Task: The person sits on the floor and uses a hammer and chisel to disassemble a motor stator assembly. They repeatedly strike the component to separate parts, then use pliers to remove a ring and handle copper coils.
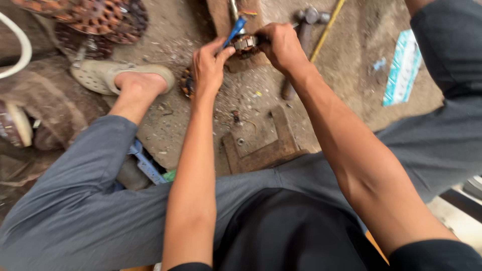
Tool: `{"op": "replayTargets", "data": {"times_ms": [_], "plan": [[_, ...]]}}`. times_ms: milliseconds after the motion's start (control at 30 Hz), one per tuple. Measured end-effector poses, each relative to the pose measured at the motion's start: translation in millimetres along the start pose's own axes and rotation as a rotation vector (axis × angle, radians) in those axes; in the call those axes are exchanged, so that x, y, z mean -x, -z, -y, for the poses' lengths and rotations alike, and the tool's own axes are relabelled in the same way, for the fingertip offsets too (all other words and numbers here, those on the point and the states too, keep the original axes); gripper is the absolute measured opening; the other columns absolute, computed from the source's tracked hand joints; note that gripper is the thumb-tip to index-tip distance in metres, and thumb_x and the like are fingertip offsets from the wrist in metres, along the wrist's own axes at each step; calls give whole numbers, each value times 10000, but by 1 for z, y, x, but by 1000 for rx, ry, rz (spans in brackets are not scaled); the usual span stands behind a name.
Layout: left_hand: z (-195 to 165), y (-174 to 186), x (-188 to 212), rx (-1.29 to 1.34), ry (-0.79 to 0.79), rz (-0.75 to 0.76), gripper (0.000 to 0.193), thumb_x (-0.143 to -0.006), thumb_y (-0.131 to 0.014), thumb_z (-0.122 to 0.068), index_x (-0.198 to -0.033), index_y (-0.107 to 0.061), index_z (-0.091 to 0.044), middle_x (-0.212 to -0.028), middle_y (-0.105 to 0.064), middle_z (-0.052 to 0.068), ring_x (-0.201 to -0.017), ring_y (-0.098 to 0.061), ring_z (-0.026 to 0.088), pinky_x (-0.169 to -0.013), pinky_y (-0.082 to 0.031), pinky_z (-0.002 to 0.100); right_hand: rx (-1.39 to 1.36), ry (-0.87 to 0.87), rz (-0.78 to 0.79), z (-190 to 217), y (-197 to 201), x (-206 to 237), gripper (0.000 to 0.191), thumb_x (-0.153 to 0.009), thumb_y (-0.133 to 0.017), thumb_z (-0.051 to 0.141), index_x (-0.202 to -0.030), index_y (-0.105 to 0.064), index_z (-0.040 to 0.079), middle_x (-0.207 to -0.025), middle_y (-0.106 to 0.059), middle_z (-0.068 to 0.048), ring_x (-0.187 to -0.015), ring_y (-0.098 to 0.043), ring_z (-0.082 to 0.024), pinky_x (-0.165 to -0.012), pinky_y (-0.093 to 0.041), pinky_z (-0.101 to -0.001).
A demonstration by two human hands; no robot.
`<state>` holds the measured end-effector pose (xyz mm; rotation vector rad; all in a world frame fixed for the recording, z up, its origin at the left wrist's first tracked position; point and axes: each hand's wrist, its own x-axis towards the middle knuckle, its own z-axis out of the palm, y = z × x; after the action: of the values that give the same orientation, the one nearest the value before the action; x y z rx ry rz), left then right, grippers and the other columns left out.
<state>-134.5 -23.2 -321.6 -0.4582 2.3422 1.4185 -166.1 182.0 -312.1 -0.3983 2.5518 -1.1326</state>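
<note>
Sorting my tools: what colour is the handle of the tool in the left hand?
Blue: the tool handle in the left hand, clearest in the head view.

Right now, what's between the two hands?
In the head view, a small copper-wound motor part sits between the left hand and right hand, with a blue-handled tool poking up.

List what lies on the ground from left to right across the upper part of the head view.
Stack of copper-wound motor stators → beige perforated clog on the foot → left hand with blue-handled tool → small wound part held by both hands → right hand → hammer → yellow rod → blue-and-white packet.
</note>
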Motion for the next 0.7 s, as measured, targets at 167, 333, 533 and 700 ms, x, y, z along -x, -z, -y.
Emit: {"op": "replayTargets", "data": {"times_ms": [167,333,533,700], "plan": [[-10,2,-1,-196,-116,45,374,-869,-811,-359,-1139,-794,-101,-1000,-781,154,-915,-742,351,-822,-557,458,-136,-176,-61,-16,-9,16,362,-803,-730,-76,-1147,-763,30,-993,-767,-207,-882,-773,-314,-820,-585,-366],[-2,7,-4,42,-149,23,309,-925,-783,-315,-1163,-782,-117,-1080,-787,87,-753,-753,233,-660,-603,355,-37,-186,108,-15,1,1,345,-833,-751,-52,-1170,-757,19,-1083,-756,-213,-930,-748,-312,-853,-582,-414],[-1,20,-17,471,-90,422,274,-1004,-727,-297,-1157,-793,-80,-942,-803,89,-664,-705,96,-561,-556,242,-668,-229,134,22,52,0,316,-942,-733,19,-1250,-663,32,-1162,-709,-108,-1015,-718,-213,-929,-622,-388],[-11,12,-14,112,-134,444,349,-919,-849,-210,-1218,-792,-38,-1016,-721,194,-806,-652,179,-667,-519,321,-211,-158,225,43,77,9,174,-955,-811,115,-1096,-754,31,-924,-766,-84,-827,-770,-224,-782,-632,-387]]}}
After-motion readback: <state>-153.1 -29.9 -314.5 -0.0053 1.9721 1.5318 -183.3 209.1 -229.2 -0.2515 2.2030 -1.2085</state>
